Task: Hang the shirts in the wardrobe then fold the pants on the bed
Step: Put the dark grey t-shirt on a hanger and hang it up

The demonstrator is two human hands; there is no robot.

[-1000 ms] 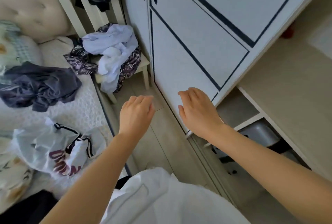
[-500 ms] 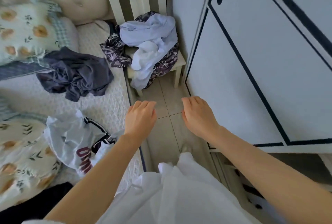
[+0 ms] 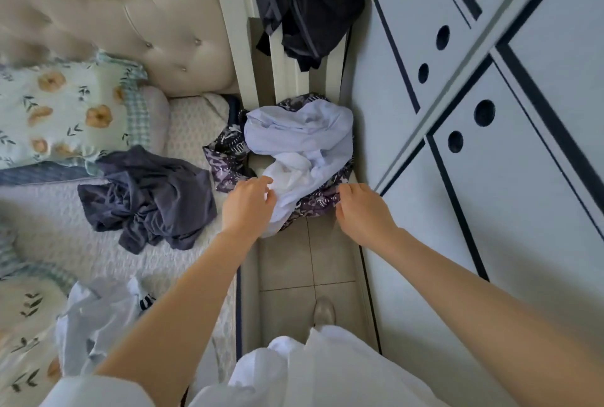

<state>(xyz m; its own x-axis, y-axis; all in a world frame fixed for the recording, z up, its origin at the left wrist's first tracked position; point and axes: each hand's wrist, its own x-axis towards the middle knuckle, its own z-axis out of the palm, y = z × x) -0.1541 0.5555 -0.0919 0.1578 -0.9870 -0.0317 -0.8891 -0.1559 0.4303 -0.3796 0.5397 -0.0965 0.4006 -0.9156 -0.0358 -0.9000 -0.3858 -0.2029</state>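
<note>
The person wears a loose white top [image 3: 330, 374] and pale shoe [image 3: 324, 311].

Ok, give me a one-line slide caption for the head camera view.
Left hand and right hand reach toward the pale shirt heaped on the white chair.

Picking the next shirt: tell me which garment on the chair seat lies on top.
The pale lilac shirt, by the left hand: it lies over the purple patterned garment, whose edges show around it.
</note>
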